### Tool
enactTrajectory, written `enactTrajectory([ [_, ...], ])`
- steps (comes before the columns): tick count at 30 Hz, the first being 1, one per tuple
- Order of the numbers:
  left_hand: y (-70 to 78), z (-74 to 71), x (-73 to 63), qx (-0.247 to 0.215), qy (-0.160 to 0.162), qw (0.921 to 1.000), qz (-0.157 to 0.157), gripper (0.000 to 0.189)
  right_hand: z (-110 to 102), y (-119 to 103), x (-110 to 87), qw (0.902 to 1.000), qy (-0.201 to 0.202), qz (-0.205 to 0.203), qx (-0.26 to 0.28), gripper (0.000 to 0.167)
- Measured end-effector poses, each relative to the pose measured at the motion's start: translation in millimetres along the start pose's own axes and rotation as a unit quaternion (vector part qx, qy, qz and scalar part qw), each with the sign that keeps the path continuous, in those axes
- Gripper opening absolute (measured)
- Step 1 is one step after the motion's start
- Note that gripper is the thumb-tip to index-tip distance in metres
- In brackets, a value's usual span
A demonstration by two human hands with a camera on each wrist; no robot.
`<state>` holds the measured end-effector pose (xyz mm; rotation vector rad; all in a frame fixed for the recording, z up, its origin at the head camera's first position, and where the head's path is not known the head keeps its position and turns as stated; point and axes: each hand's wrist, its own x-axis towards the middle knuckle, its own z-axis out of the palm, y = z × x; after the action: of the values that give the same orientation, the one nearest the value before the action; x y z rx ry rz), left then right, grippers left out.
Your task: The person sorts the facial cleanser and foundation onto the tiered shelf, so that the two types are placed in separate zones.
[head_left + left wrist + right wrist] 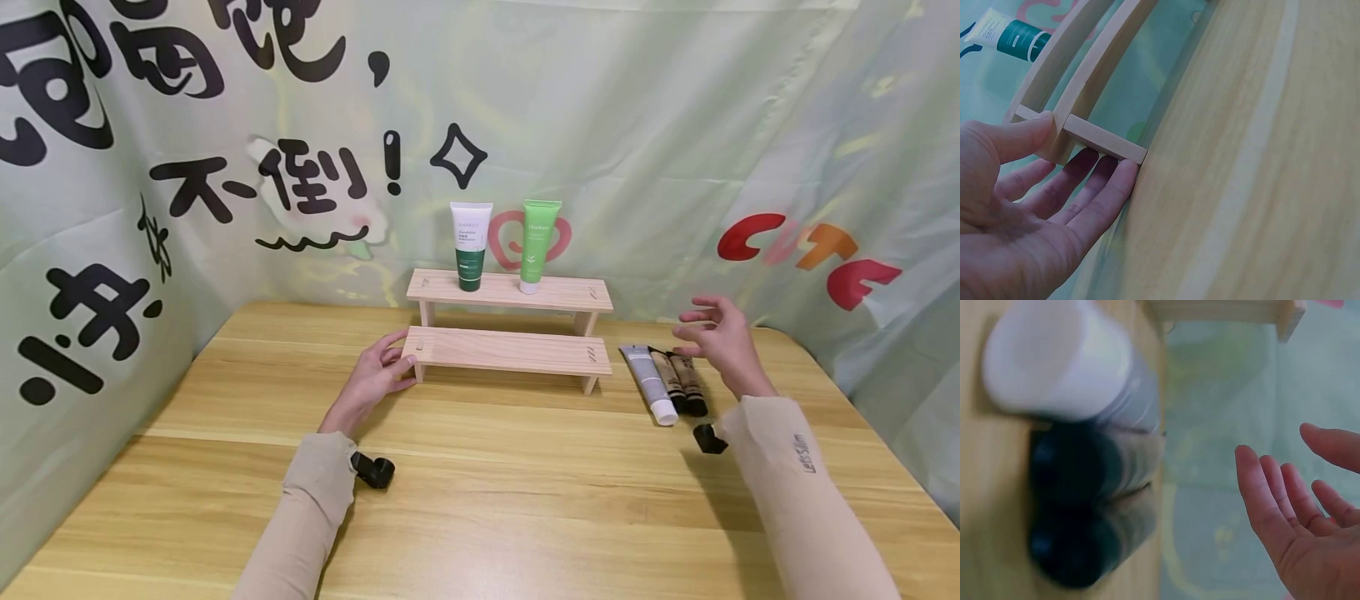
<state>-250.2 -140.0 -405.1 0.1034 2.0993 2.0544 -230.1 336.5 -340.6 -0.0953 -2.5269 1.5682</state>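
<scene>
My left hand (375, 377) grips the left end of the front wooden riser (510, 350). In the left wrist view its thumb (1035, 130) presses the board's end while the fingers bend against the side leg (1107, 140). Behind, a higher riser (495, 289) carries an upright white and dark-green tube (470, 242) and an upright light-green tube (537, 242). Over on the right, my right hand (722, 346) hovers with nothing in it, fingers loosely bent. Beneath it lie a silver-grey tube with a white cap (647, 379) and two beige tubes (666, 371) with black caps.
A wood-grain table (495, 492) bears everything. Pale green printed cloth (637, 125) hangs behind and along both sides. Black wrist cameras (372, 470) are strapped to both sleeves.
</scene>
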Motion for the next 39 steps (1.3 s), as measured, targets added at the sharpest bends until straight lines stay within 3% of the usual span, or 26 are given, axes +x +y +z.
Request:
enactTrajectory([
  [9, -1.4, -1.1, 1.2, 0.0, 0.0, 1.0, -0.002, 0.056, -4.5, 16.5, -7.2, 0.9996, -0.016, 0.023, 0.001, 0.061],
  [20, -2.0, 0.2, 3.1, 0.002, -0.002, 1.0, 0.002, 0.056, 5.9, 20.2, -7.6, 0.9962, -0.084, 0.022, -0.005, 0.063],
  [29, -1.2, 0.0, 3.0, 0.002, 0.001, 1.0, -0.002, 0.056, 8.9, 15.4, -6.7, 0.991, -0.116, 0.04, -0.054, 0.056],
  [39, -0.3, -0.4, 0.9, 0.003, 0.0, 1.0, -0.007, 0.055, 12.0, 10.1, -7.5, 0.9811, -0.135, 0.032, -0.134, 0.05],
])
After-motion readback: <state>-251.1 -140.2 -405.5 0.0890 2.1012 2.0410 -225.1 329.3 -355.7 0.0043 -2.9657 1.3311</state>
